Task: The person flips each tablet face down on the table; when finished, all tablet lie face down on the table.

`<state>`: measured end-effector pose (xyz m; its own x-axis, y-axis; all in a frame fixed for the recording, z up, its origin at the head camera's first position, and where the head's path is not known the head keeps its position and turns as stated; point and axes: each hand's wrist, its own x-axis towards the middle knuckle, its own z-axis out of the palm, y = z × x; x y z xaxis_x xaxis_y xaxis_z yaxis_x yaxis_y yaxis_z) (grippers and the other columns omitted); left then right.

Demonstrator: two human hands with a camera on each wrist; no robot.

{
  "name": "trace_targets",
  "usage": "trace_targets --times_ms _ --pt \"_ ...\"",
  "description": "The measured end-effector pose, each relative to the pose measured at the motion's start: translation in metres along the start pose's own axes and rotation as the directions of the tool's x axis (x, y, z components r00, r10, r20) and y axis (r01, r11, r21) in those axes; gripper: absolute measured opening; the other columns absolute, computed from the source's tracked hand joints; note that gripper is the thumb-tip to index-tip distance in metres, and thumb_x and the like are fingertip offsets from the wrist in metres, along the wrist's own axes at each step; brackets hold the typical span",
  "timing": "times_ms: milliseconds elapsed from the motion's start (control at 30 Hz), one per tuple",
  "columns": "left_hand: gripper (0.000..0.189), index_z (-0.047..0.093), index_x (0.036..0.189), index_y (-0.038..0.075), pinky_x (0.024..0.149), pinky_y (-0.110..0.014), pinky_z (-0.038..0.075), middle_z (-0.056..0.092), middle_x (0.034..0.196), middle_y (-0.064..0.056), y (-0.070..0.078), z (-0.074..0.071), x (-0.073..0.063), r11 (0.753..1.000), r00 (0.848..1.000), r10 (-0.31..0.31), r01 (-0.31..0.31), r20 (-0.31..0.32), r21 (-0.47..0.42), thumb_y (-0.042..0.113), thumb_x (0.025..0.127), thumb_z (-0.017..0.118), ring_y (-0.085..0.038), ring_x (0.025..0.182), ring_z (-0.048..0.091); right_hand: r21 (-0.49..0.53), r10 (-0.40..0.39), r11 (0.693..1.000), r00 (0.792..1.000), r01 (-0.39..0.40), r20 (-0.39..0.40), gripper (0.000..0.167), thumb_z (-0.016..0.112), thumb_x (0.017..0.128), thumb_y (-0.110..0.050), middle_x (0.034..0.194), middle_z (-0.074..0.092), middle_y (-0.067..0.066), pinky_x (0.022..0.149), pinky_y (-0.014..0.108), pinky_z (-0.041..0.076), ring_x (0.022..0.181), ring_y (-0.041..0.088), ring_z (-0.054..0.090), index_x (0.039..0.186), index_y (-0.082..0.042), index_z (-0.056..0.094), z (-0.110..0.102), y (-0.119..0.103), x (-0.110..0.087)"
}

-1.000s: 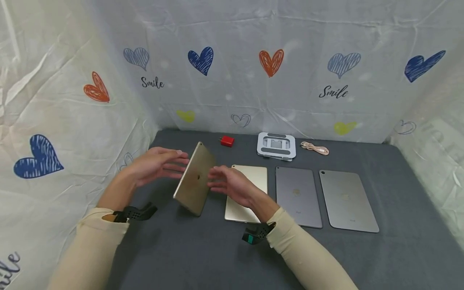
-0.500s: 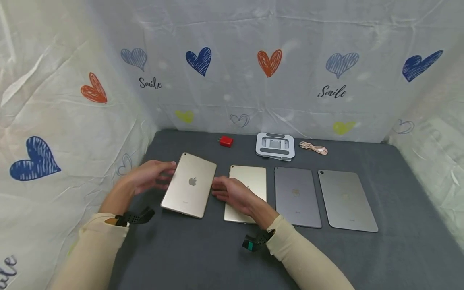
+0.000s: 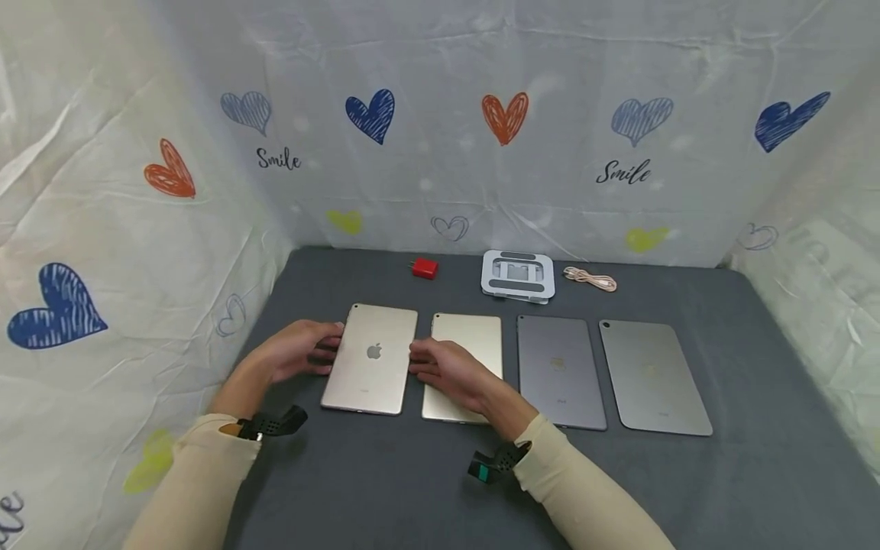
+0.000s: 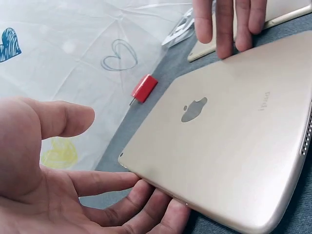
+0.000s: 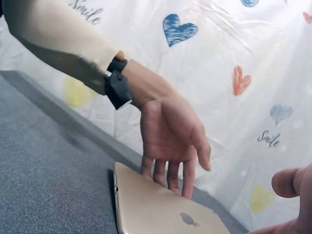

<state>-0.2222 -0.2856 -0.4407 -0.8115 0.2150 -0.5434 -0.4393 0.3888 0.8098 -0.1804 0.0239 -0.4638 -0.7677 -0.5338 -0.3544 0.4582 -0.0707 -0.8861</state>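
Note:
A gold tablet (image 3: 371, 378) lies back side up, or nearly flat, between my two hands at the left end of a row of tablets. My left hand (image 3: 294, 353) has its fingertips at the tablet's left edge. In the left wrist view, the thumb (image 4: 68, 118) stands away from the tablet. My right hand (image 3: 459, 376) is at the opposite edge with fingers extended, partly covering a second gold tablet (image 3: 474, 336). In the left wrist view, the right fingers (image 4: 225, 29) touch or nearly touch the edge. Whether the left fingertips lie under the edge is hard to tell.
Farther right lie a dark grey tablet (image 3: 560, 389) and a silver-grey tablet (image 3: 656, 382). Behind the row are a red charger plug (image 3: 424, 268), a folded grey stand (image 3: 518, 289) and a bundled pale cable (image 3: 591, 279). A printed white curtain (image 3: 440, 168) encloses the grey table (image 3: 385, 481).
The left gold tablet has gone from standing steeply on edge, through a tilt, down to lying back side up in line with the others. Both hands followed its edges downward.

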Motion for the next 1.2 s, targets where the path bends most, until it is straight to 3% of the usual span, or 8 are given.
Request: trace_targets --times_ms 333,600,733,800,900,1000,1100,1200 --pt "0.062 0.044 0.158 -0.013 0.106 -0.052 0.063 0.045 0.160 -0.032 0.003 0.013 0.001 0.987 1.000 0.008 -0.003 -0.030 0.164 0.033 0.117 0.052 -0.046 0.142 0.055 -0.007 -0.011 1.000 1.000 0.011 0.011 0.067 0.043 0.116 -0.027 0.176 0.027 0.029 0.138 0.049 0.028 0.164 0.044 0.033 0.166 0.013 0.025 -0.002 0.000 -0.005" --pt "0.062 0.050 0.157 -0.011 0.100 -0.052 0.066 0.047 0.163 -0.034 0.008 0.020 -0.005 0.942 0.993 0.049 -0.009 -0.110 0.336 0.036 0.116 0.054 -0.050 0.141 0.057 -0.105 -0.050 0.993 0.998 0.053 0.032 0.064 0.043 0.118 -0.028 0.177 0.028 0.028 0.136 0.052 0.031 0.162 0.046 0.035 0.167 0.011 0.029 -0.016 -0.006 -0.021" --pt "0.064 0.047 0.161 -0.006 0.097 -0.052 0.066 0.054 0.157 -0.032 0.013 0.009 -0.019 0.908 0.975 0.151 -0.071 -0.164 0.413 0.040 0.116 0.053 -0.047 0.131 0.065 -0.249 -0.156 0.957 0.988 0.146 -0.021 0.061 0.047 0.117 -0.026 0.173 0.037 0.029 0.133 0.057 0.036 0.157 0.048 0.044 0.166 0.008 0.035 -0.046 -0.020 -0.053" --pt "0.065 0.047 0.162 -0.004 0.098 -0.055 0.063 0.056 0.156 -0.031 0.018 0.000 -0.032 0.876 0.952 0.234 -0.118 -0.199 0.467 0.042 0.116 0.052 -0.047 0.129 0.066 -0.367 -0.229 0.910 0.972 0.194 -0.053 0.058 0.049 0.117 -0.027 0.169 0.045 0.027 0.132 0.054 0.039 0.154 0.047 0.048 0.166 0.004 0.040 -0.067 -0.030 -0.078" --pt "0.065 0.050 0.161 -0.001 0.097 -0.061 0.060 0.057 0.157 -0.030 0.029 -0.016 -0.059 0.818 0.903 0.348 -0.160 -0.254 0.552 0.046 0.116 0.050 -0.050 0.131 0.065 -0.583 -0.378 0.769 0.923 0.265 -0.079 0.054 0.051 0.117 -0.026 0.165 0.054 0.021 0.125 0.034 0.048 0.150 0.038 0.056 0.166 -0.003 0.045 -0.102 -0.051 -0.123" --pt "0.062 0.054 0.158 0.000 0.088 -0.050 0.064 0.062 0.149 -0.030 0.046 -0.031 -0.087 0.755 0.819 0.474 -0.189 -0.323 0.628 0.043 0.115 0.053 -0.052 0.131 0.064 -0.793 -0.545 0.544 0.834 0.274 -0.086 0.052 0.056 0.116 -0.021 0.163 0.057 0.013 0.113 0.010 0.043 0.148 0.011 0.055 0.166 -0.013 0.048 -0.137 -0.077 -0.172" --pt "0.056 0.057 0.155 -0.001 0.080 -0.012 0.055 0.066 0.140 -0.030 0.063 -0.045 -0.111 0.674 0.682 0.623 -0.220 -0.382 0.705 0.036 0.113 0.058 -0.051 0.121 0.067 -0.923 -0.700 0.326 0.708 0.205 -0.090 0.054 0.060 0.112 -0.017 0.166 0.055 0.013 0.116 0.003 0.031 0.149 -0.007 0.045 0.166 -0.019 0.050 -0.167 -0.102 -0.216" --pt "0.053 0.060 0.154 0.002 0.085 0.002 0.036 0.064 0.141 -0.031 0.077 -0.053 -0.126 0.578 0.514 0.757 -0.241 -0.403 0.780 0.031 0.110 0.062 -0.049 0.120 0.065 -0.987 -0.804 0.158 0.584 0.028 -0.112 0.057 0.056 0.115 -0.031 0.170 0.047 0.020 0.136 0.027 0.024 0.163 0.012 0.038 0.168 -0.015 0.045 -0.191 -0.123 -0.248"
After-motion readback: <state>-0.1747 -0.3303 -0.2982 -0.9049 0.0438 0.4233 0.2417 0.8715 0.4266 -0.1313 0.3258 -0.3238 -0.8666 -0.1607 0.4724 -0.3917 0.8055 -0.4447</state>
